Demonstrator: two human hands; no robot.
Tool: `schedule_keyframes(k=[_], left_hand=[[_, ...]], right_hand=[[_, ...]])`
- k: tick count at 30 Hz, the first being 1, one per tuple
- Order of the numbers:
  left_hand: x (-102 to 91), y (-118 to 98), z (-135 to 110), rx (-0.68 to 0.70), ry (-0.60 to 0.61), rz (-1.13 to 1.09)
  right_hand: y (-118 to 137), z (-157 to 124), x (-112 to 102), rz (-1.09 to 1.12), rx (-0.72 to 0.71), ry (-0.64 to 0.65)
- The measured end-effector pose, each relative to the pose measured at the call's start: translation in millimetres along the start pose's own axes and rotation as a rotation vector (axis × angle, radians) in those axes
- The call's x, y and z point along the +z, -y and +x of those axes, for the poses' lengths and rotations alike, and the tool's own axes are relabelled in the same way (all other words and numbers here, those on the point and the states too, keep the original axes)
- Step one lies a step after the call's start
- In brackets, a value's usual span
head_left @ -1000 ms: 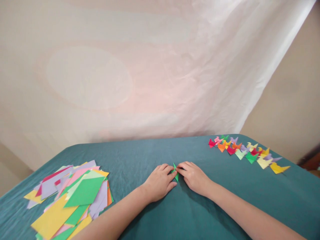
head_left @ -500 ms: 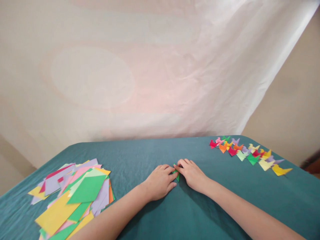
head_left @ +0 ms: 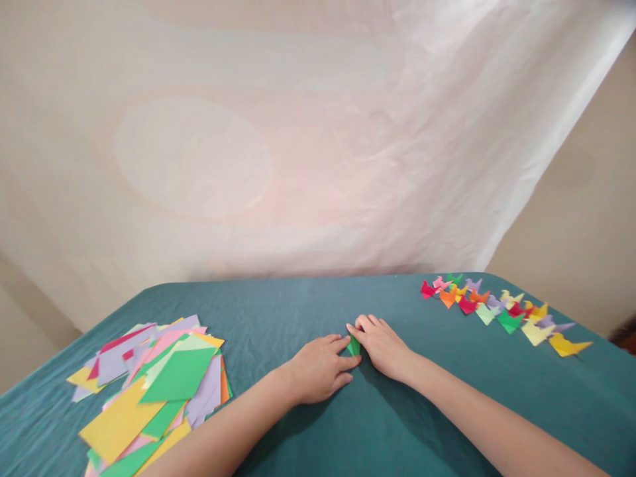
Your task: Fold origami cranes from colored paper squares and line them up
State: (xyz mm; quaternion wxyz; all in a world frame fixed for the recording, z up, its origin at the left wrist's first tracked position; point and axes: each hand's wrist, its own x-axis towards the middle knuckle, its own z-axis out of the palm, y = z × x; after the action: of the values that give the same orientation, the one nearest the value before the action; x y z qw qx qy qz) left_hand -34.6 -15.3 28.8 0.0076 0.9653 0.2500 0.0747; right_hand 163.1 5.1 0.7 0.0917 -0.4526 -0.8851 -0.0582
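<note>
A small folded piece of green paper (head_left: 354, 346) lies on the table between my two hands, partly covered by fingers. My left hand (head_left: 320, 368) rests flat beside it, fingers spread, with fingertips pressing on the paper's left and lower parts. From the other side my right hand (head_left: 380, 344) has thumb and curled fingers closed at the paper's upper right edge. The exact folds are too small and too hidden to make out.
A loose pile of coloured paper sheets (head_left: 181, 372) lies at the left. Several folded paper birds (head_left: 511, 321) stand in rows at the right. A dark green cloth (head_left: 278, 311) covers the table, and a pale sheet (head_left: 318, 165) hangs behind it.
My left hand's fingers have spread apart, one now across the paper's lower end. More of the green paper shows. The view has shifted slightly left.
</note>
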Motion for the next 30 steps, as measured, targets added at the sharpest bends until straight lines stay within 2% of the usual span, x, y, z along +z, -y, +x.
schedule_keyframes(k=[4, 8, 14, 18, 21, 25, 30], left_hand=[[-1.7, 0, -1, -0.004, 0.011, -0.001], [-2.9, 1, -1, -0.003, 0.035, -0.008], [-7.2, 2, 0, -0.004, 0.058, -0.074], [-15.7, 14, -1, 0.033, 0.091, -0.198], [-19.4, 25, -3, 0.024, 0.071, -0.291], [-15.6, 30, -4, -0.03, 0.036, -0.255], [-6.3, 24, -5, -0.047, 0.022, -0.196]], right_hand=[[-6, -7, -1, 0.12, 0.019, -0.012], [-8, -19, -4, 0.22, -0.035, 0.015], [6, -31, -1, 0.085, -0.046, -0.027], [10, -31, -2, 0.057, -0.044, -0.03], [10, -30, -5, 0.055, -0.038, -0.022], [10, -30, -4, 0.013, -0.033, -0.004], [10, -31, -2, -0.019, -0.034, -0.012]])
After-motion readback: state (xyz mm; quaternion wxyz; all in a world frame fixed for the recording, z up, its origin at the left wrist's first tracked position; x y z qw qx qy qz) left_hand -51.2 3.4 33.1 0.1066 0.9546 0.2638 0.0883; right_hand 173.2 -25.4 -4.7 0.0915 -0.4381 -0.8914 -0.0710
